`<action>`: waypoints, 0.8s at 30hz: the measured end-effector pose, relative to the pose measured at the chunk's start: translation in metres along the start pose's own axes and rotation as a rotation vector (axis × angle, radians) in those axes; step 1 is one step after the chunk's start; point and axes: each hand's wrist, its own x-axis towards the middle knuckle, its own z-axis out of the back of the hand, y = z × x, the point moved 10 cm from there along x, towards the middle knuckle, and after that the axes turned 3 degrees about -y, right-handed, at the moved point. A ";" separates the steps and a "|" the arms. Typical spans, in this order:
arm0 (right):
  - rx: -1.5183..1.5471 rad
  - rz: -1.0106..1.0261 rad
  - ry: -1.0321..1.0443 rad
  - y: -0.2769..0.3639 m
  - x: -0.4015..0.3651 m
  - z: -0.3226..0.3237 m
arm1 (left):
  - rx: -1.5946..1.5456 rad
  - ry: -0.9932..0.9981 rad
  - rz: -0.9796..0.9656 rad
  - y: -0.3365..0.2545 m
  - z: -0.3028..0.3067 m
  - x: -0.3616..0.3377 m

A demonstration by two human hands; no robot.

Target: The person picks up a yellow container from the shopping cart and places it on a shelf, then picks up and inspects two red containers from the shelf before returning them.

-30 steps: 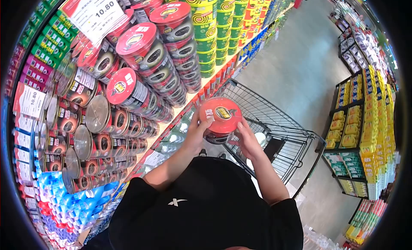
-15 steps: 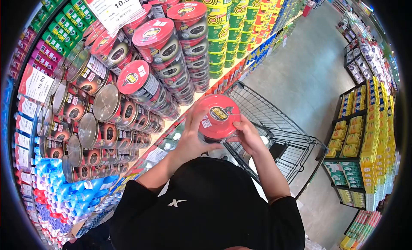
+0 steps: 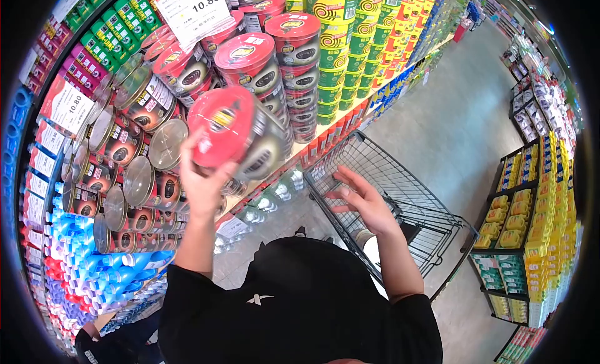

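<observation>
My left hand (image 3: pixel 209 179) grips a round tub of mosquito coils (image 3: pixel 220 127) with a red lid, its clear side showing a dark coil picture. The tub is tilted and a little blurred, close in front of the shelf. Behind it rise stacked red-lidded tubs (image 3: pixel 294 48) of the same kind. More tubs lie on their sides (image 3: pixel 147 182) to the left, their clear round ends facing out. My right hand (image 3: pixel 362 201) holds nothing, fingers apart, over the wire shopping cart (image 3: pixel 412 182).
Yellow and green tubs (image 3: pixel 334 45) stand in stacks farther along the shelf. Price signs (image 3: pixel 197 10) hang in front of the tubs. Blue bottles (image 3: pixel 119 267) fill the lower left. Across the aisle floor (image 3: pixel 437 114) is a rack of yellow packs (image 3: pixel 515 207). Another person's dark clothing (image 3: pixel 119 345) shows at bottom left.
The tub has moved left and up toward the shelf in my left hand, and is now tilted. My right hand has let go of it and opened over the cart.
</observation>
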 end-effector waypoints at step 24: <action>0.113 -0.226 -0.223 -0.121 -0.022 0.052 | 0.409 -0.142 -0.099 0.022 0.065 0.114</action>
